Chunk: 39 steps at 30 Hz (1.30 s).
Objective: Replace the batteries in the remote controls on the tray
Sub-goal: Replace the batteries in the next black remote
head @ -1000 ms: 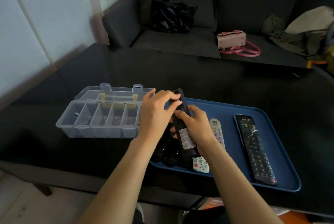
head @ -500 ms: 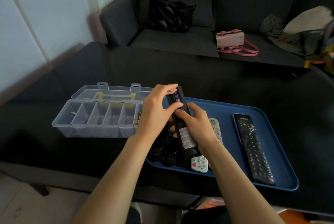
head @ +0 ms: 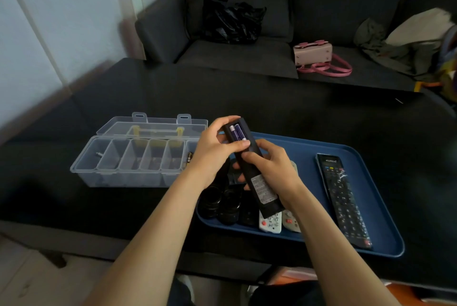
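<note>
Both hands hold a long black remote (head: 257, 182) back side up above the blue tray (head: 385, 244). Its battery bay is open at the far end, showing two purple batteries (head: 237, 133). My left hand (head: 217, 150) curls round the far end, thumb lying across the remote just below the batteries. My right hand (head: 274, 169) grips the remote's middle from the right. On the tray lie a long black remote (head: 343, 197), two white remotes (head: 270, 223), and black round pieces (head: 220, 203).
A clear plastic compartment box (head: 133, 159) with its lid open stands on the black table (head: 272, 98) left of the tray; a small metal part lies in its left cell. Behind the table a dark sofa holds a black bag (head: 232, 21), a pink handbag (head: 314, 54) and clothes.
My left thumb has slid down off the battery bay, and both purple batteries now show. The remote has stayed in both hands; the camera has shifted slightly.
</note>
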Motion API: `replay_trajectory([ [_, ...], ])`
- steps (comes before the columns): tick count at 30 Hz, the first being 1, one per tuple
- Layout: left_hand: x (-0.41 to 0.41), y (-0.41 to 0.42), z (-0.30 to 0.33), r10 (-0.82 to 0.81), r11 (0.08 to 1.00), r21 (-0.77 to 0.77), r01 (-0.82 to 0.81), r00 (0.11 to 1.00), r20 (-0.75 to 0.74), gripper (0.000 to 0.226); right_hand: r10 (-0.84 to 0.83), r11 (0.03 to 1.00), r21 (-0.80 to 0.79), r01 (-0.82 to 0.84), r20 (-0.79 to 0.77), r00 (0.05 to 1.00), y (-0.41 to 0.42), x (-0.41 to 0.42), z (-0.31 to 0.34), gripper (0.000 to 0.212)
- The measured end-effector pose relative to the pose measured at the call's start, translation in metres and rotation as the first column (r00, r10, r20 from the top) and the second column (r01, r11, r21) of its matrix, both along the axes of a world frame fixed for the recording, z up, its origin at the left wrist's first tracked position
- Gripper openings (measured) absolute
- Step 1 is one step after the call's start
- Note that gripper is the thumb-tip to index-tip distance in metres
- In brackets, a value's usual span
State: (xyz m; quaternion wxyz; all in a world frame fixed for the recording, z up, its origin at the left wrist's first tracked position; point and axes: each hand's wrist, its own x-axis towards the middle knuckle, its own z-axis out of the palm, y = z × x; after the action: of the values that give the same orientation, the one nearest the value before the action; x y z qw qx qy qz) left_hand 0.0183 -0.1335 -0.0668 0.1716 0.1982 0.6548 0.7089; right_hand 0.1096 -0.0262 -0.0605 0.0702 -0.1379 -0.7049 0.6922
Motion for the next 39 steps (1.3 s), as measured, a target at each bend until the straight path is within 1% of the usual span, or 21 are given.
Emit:
replay_trajectory([
  [3, 0.003, 0.004, 0.003, 0.012, 0.998, 0.054, -0.016, 0.998, 0.069, 0.048, -0.004, 0.999, 0.041, 0.004, 0.003, 1.0, 0.002, -0.001, 0.001, 0.011],
  [6, 0.007, 0.006, 0.003, 0.026, 0.999, 0.017, -0.027, 0.998, 0.051, 0.049, -0.024, 0.999, 0.041, 0.023, 0.019, 1.0, 0.003, 0.0, 0.001, 0.01],
  [8, 0.008, 0.008, 0.0, 0.027, 0.999, -0.043, -0.026, 0.999, 0.02, 0.057, -0.055, 0.998, -0.003, 0.055, 0.042, 0.998, 0.003, 0.0, 0.0, 0.01],
  [10, 0.009, 0.011, -0.001, 0.076, 0.986, -0.147, -0.077, 0.997, -0.013, 0.062, -0.12, 0.99, -0.063, 0.124, 0.076, 0.99, 0.006, -0.001, -0.002, 0.014],
  [11, 0.01, 0.01, -0.003, 0.131, 0.965, -0.218, -0.144, 0.989, -0.07, 0.059, -0.161, 0.981, -0.095, 0.169, 0.094, 0.983, 0.009, -0.001, -0.003, 0.015],
  [12, 0.01, 0.009, -0.005, 0.169, 0.926, -0.304, -0.223, 0.967, -0.193, 0.053, -0.199, 0.969, -0.126, 0.212, 0.109, 0.974, 0.011, -0.001, -0.004, 0.015],
  [13, 0.01, 0.007, -0.009, 0.141, 0.874, -0.397, -0.28, 0.928, -0.344, 0.046, -0.228, 0.958, -0.149, 0.245, 0.123, 0.966, 0.013, 0.0, -0.004, 0.014],
  [14, 0.01, 0.006, -0.013, 0.029, 0.818, -0.496, -0.291, 0.883, -0.469, 0.042, -0.247, 0.95, -0.162, 0.268, 0.136, 0.959, 0.015, 0.001, -0.005, 0.013],
  [15, 0.011, 0.005, -0.016, -0.142, 0.746, -0.61, -0.267, 0.832, -0.537, 0.04, -0.257, 0.944, -0.172, 0.281, 0.148, 0.955, 0.016, 0.003, -0.004, 0.011],
  [17, 0.013, 0.003, -0.021, -0.433, 0.562, -0.797, -0.221, 0.742, -0.511, 0.041, -0.264, 0.938, -0.187, 0.293, 0.165, 0.95, 0.018, 0.008, -0.004, 0.009],
  [18, 0.015, 0.004, -0.021, -0.503, 0.489, -0.845, -0.219, 0.72, -0.478, 0.042, -0.264, 0.937, -0.187, 0.294, 0.17, 0.95, 0.018, 0.011, -0.003, 0.009],
  [19, 0.016, 0.004, -0.02, -0.537, 0.451, -0.864, -0.223, 0.706, -0.462, 0.042, -0.262, 0.938, -0.185, 0.292, 0.171, 0.95, 0.019, 0.013, -0.002, 0.01],
  [20, 0.016, 0.006, -0.02, -0.549, 0.445, -0.866, -0.227, 0.695, -0.464, 0.041, -0.26, 0.939, -0.183, 0.289, 0.171, 0.951, 0.019, 0.015, -0.001, 0.01],
  [23, 0.016, 0.012, -0.019, -0.548, 0.458, -0.856, -0.242, 0.681, -0.485, 0.033, -0.251, 0.943, -0.182, 0.28, 0.166, 0.954, 0.021, 0.019, 0.003, 0.01],
  [25, 0.016, 0.013, -0.019, -0.518, 0.478, -0.85, -0.22, 0.711, -0.476, 0.027, -0.248, 0.945, -0.175, 0.276, 0.165, 0.955, 0.023, 0.022, 0.005, 0.009],
  [26, 0.017, 0.013, -0.02, -0.476, 0.516, -0.832, -0.206, 0.738, -0.478, 0.023, -0.248, 0.946, -0.171, 0.276, 0.166, 0.954, 0.024, 0.023, 0.006, 0.009],
  [29, 0.016, 0.012, -0.016, -0.27, 0.715, -0.671, -0.195, 0.809, -0.522, 0.012, -0.233, 0.953, -0.156, 0.261, 0.178, 0.956, 0.026, 0.025, 0.006, 0.014],
  [31, 0.013, 0.009, -0.006, -0.111, 0.846, -0.501, -0.184, 0.857, -0.503, 0.013, -0.19, 0.969, -0.125, 0.213, 0.178, 0.966, 0.028, 0.027, 0.009, 0.016],
  [33, 0.009, 0.003, 0.007, -0.02, 0.934, -0.326, -0.145, 0.891, -0.453, 0.02, -0.134, 0.987, -0.063, 0.146, 0.17, 0.976, 0.029, 0.029, 0.014, 0.017],
  [35, 0.006, -0.004, 0.015, -0.013, 0.957, -0.264, -0.122, 0.889, -0.459, 0.024, -0.098, 0.995, 0.018, 0.096, 0.174, 0.98, 0.029, 0.029, 0.019, 0.019],
  [39, -0.001, -0.008, 0.02, -0.084, 0.92, -0.368, -0.134, 0.851, -0.518, 0.024, -0.079, 0.996, 0.06, 0.069, 0.186, 0.979, 0.024, 0.026, 0.022, 0.018],
])
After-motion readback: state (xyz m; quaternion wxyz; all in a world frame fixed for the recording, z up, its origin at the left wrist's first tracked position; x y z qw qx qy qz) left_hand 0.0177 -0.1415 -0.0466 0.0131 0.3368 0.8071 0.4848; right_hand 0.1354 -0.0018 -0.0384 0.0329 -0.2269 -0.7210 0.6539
